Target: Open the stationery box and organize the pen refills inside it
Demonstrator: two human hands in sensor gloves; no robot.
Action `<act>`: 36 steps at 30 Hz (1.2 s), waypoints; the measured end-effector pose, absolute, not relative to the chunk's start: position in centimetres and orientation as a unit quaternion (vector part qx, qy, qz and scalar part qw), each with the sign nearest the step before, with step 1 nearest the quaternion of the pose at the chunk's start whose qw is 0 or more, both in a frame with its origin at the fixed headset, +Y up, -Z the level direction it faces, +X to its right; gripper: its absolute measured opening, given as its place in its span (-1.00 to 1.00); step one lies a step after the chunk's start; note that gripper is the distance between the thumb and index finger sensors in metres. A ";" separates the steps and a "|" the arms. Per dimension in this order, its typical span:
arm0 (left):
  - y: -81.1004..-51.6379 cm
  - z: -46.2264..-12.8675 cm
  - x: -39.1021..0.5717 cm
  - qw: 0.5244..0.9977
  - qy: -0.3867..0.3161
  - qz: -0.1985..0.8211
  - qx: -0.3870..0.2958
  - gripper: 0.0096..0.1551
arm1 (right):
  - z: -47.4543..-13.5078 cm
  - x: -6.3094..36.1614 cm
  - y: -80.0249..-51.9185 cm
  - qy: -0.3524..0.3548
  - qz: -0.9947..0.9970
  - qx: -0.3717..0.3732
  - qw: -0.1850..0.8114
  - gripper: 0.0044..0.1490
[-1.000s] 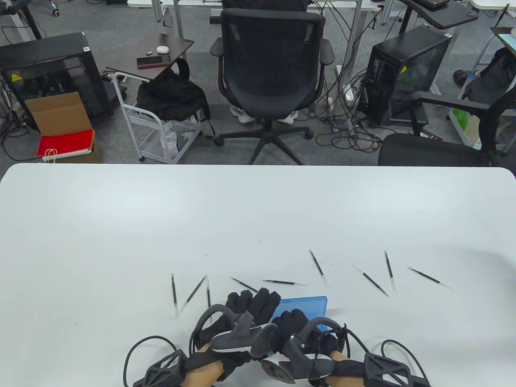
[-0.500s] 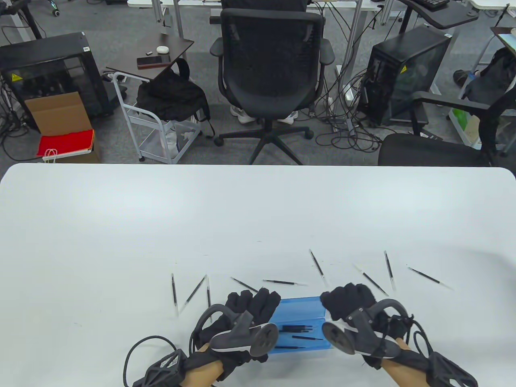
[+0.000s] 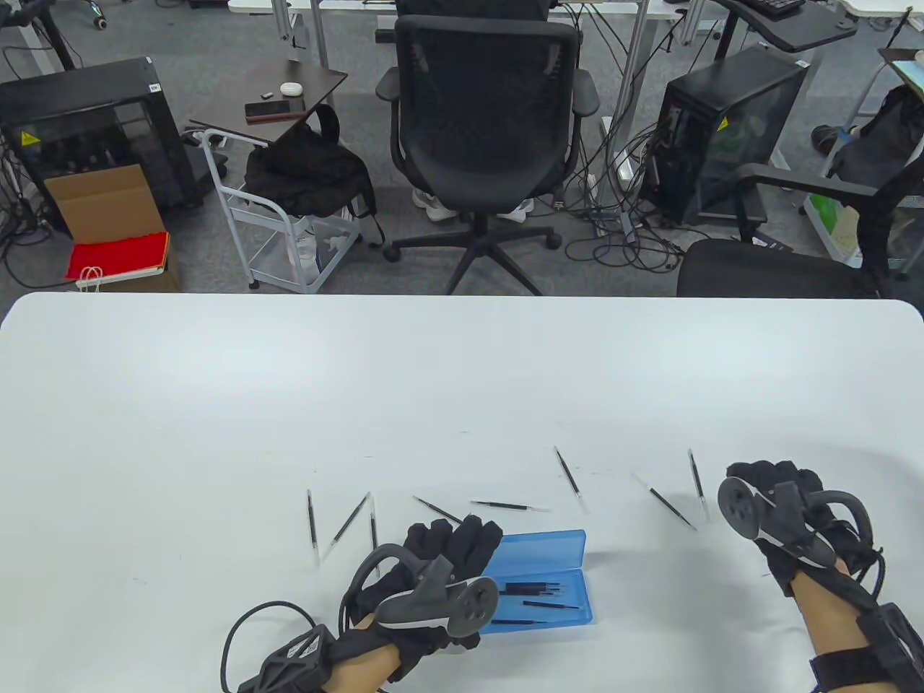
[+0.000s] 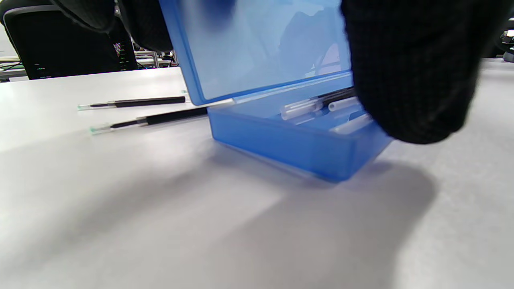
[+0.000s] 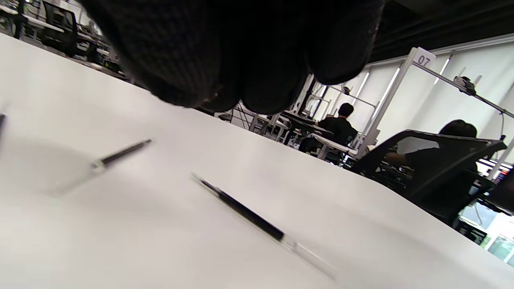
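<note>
A: Left hand [image 3: 440, 570] at the near edge, gripping the left end of the box [image 3: 538, 581], fingers over the raised lid [image 4: 261, 44]. Probably pinning it so it neither slides nor drops shut.

B: Box open then, near the tabletop's [image 3: 216, 404] front edge, a few refills [image 3: 530, 595] already lying inside lengthwise.

A: Right hand [image 3: 783, 505] well off to the right, low over the rightmost refill [image 5: 245, 214]. Fingers bunched above it in the wrist view, apparently holding nothing; curl hard to read from above.

B: Likely reaching for that one first, working inward from the outside.

A: Further back, loose refills fanned in a rough row: three at left [image 3: 346, 521], two in the middle [image 3: 505, 505], three toward the right [image 3: 570, 473]. All flat, mostly apart.

B: Plenty of bare white tabletop beyond the row. Little spare room between box and front edge, though. Nothing blocking the path from right hand back to box.
</note>
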State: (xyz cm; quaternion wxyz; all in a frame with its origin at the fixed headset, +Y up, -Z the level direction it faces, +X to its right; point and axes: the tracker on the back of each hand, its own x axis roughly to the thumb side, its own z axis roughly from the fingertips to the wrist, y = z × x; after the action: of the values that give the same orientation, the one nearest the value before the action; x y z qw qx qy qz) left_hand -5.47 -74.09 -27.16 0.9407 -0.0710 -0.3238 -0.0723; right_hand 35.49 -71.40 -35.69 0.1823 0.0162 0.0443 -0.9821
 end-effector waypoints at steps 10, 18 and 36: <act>-74.1 -27.3 -5.5 0.941 -0.323 -0.068 -0.073 0.62 | -37.5 39.3 -74.3 -0.016 -0.970 0.091 0.225 -0.32; -74.1 -27.3 -5.5 0.941 -0.323 -0.069 -0.074 0.61 | -38.1 40.0 -75.6 -0.030 -0.964 0.100 0.244 -0.34; -74.1 -27.3 -5.5 0.941 -0.323 -0.066 -0.075 0.61 | -38.4 41.1 -76.2 -0.028 -0.974 0.098 0.204 -0.47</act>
State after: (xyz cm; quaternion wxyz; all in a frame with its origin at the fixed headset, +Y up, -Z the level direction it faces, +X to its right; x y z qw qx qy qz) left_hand -5.54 -74.11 -27.31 0.9410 -0.0755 -0.3233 -0.0660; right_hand 41.05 -76.19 -38.38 0.2040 0.0985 -0.0283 -0.9736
